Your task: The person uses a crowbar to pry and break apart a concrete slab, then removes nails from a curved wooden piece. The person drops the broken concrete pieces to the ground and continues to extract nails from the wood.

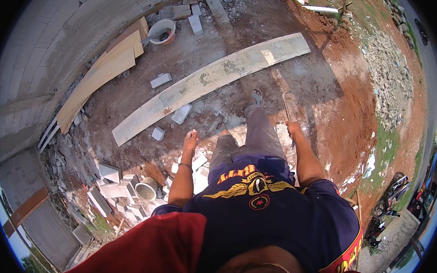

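Observation:
My right hand (293,129) grips a thin-framed tool that looks like a hacksaw (287,105), its bowed metal frame pointing ahead of me. Below the fist a bluish end of it shows. My left hand (191,138) hangs at my other side with fingers loosely curled, and I see nothing in it. Ahead of my sandalled feet a long grey board (214,75) with worn patches lies across the ground. A pale block (182,114) touches or lies close by its near edge. Nearest to my left hand is a smaller block (158,133).
Plywood sheets (99,82) lie along the block wall (34,45), near a bucket (163,31) with a tool in it. Broken blocks (117,188) and another bucket (146,189) are at lower left. Right are loose red soil (353,106), a rubble heap (390,77) and parked motorcycles (389,197).

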A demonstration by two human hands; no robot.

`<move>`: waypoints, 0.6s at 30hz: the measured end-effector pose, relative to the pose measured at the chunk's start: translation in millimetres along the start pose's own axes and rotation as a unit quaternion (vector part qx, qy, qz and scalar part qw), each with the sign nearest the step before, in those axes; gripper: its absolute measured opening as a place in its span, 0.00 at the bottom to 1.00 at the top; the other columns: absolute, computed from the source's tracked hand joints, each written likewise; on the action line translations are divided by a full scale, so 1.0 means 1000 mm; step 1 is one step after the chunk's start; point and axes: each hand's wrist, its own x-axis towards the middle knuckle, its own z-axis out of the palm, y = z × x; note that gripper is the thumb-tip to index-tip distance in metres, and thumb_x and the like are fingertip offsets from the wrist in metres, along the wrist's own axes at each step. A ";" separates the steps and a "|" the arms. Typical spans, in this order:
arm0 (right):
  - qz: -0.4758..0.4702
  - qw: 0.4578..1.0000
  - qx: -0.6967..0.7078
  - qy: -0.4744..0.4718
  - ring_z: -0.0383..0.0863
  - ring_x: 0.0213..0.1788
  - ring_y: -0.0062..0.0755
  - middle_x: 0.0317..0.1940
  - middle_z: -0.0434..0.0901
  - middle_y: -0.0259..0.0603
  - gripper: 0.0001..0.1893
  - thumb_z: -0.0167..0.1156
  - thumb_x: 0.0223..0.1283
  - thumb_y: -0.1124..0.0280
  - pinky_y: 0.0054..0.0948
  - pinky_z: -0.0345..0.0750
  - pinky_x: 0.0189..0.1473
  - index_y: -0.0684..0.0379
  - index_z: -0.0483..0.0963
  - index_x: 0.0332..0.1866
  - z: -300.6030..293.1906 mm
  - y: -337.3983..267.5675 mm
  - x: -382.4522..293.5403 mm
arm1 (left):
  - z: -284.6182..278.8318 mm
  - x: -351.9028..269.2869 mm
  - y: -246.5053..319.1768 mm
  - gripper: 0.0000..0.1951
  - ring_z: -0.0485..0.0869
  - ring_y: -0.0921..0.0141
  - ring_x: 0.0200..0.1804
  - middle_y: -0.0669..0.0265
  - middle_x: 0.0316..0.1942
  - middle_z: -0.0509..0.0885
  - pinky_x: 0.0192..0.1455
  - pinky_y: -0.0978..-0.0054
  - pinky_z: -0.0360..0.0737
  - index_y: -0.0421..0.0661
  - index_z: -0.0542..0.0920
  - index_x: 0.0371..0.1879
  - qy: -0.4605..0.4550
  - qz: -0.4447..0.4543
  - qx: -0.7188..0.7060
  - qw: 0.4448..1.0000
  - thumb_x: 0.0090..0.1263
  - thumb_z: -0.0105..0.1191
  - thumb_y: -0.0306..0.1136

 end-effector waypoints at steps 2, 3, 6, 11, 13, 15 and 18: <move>-0.020 0.999 0.018 -0.027 0.67 0.16 0.30 0.18 0.72 0.39 0.18 0.65 0.61 0.61 0.37 0.62 0.17 0.68 0.76 0.27 -0.002 -0.031 0.016 | 0.028 0.021 0.039 0.18 0.73 0.78 0.32 0.73 0.30 0.78 0.35 0.77 0.70 0.44 0.79 0.42 -0.019 0.040 0.005 0.999 0.77 0.50 0.49; -0.029 0.999 -0.018 -0.023 0.74 0.22 0.37 0.25 0.76 0.47 0.19 0.65 0.60 0.60 0.38 0.68 0.23 0.71 0.77 0.33 -0.001 -0.048 0.018 | 0.031 0.035 0.046 0.18 0.73 0.78 0.32 0.74 0.29 0.77 0.36 0.77 0.70 0.44 0.80 0.42 -0.022 0.055 0.027 0.998 0.77 0.50 0.48; -0.088 0.985 -0.151 0.017 0.87 0.32 0.50 0.36 0.84 0.62 0.23 0.64 0.59 0.59 0.42 0.80 0.33 0.76 0.79 0.43 -0.006 -0.084 0.048 | 0.059 0.047 0.083 0.17 0.72 0.78 0.32 0.74 0.28 0.76 0.36 0.77 0.70 0.45 0.79 0.38 -0.006 0.017 -0.017 1.000 0.77 0.51 0.48; -0.133 0.886 -0.433 -0.097 0.88 0.39 0.50 0.32 0.85 0.59 0.14 0.64 0.53 0.65 0.40 0.83 0.43 0.68 0.83 0.34 0.025 -0.121 0.163 | 0.078 0.080 0.079 0.16 0.78 0.76 0.35 0.71 0.32 0.79 0.35 0.77 0.71 0.48 0.76 0.38 0.033 -0.149 0.010 0.988 0.77 0.50 0.49; -0.365 0.694 -0.589 -0.196 0.88 0.35 0.46 0.27 0.85 0.53 0.04 0.68 0.41 0.74 0.38 0.83 0.40 0.62 0.83 0.23 0.030 -0.134 0.213 | 0.110 0.109 0.079 0.16 0.80 0.72 0.39 0.68 0.37 0.81 0.38 0.73 0.73 0.49 0.76 0.43 0.061 -0.203 0.026 0.977 0.76 0.50 0.50; -0.450 0.639 -0.568 -0.258 0.88 0.35 0.46 0.29 0.86 0.51 0.05 0.69 0.40 0.72 0.40 0.83 0.39 0.57 0.86 0.26 0.042 -0.134 0.280 | 0.143 0.148 0.074 0.16 0.82 0.71 0.41 0.66 0.41 0.82 0.40 0.72 0.74 0.47 0.76 0.47 0.033 -0.188 -0.001 0.982 0.76 0.50 0.48; -0.062 0.859 -0.473 -0.183 0.88 0.32 0.41 0.24 0.85 0.49 0.02 0.68 0.41 0.77 0.38 0.83 0.38 0.59 0.86 0.24 0.080 -0.100 0.399 | 0.209 0.222 0.053 0.20 0.82 0.68 0.51 0.63 0.47 0.83 0.50 0.68 0.75 0.45 0.75 0.52 -0.069 -0.185 -0.023 0.980 0.76 0.49 0.50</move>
